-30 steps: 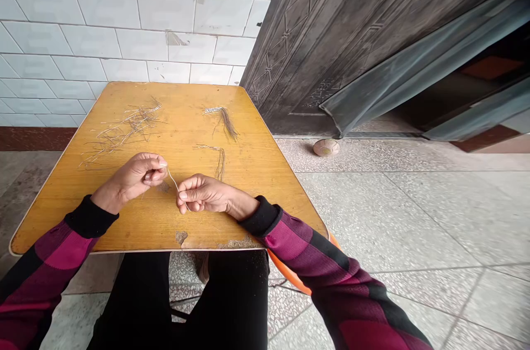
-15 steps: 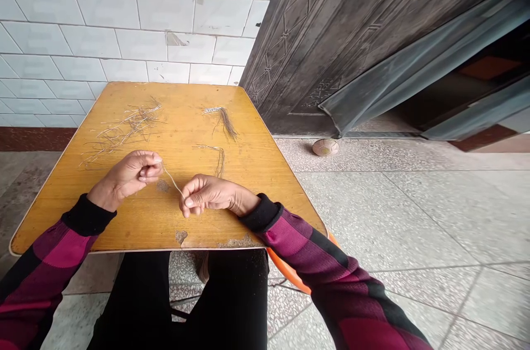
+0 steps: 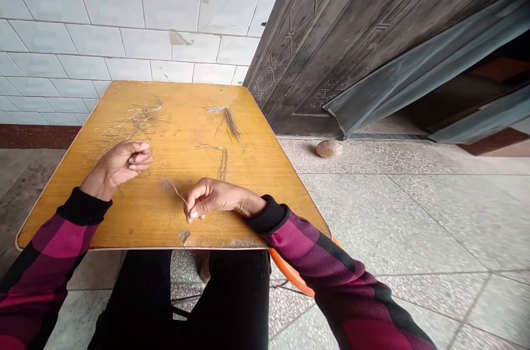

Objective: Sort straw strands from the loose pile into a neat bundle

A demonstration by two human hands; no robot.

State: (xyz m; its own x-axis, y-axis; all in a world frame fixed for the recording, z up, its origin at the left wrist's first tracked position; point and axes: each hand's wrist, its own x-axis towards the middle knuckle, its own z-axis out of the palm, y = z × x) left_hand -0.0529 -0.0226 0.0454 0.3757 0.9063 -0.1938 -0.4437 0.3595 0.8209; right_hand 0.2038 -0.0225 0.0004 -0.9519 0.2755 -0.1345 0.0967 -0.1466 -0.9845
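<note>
Right hand (image 3: 209, 199) pinching one thin, pale, bent wire (image 3: 178, 192), lower left of frame centre. Left hand (image 3: 123, 163) further left, fingers curled; can't tell if it grips anything. Tangled pile of thin silver-and-dark wires (image 3: 143, 117) at upper left of frame, on yellow wood-grain surface (image 3: 182, 129).

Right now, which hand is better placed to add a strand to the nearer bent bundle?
Probably the right hand: it pinches a thin strand close to the nearer bundle, while the left hand is farther off, by the loose pile.
</note>
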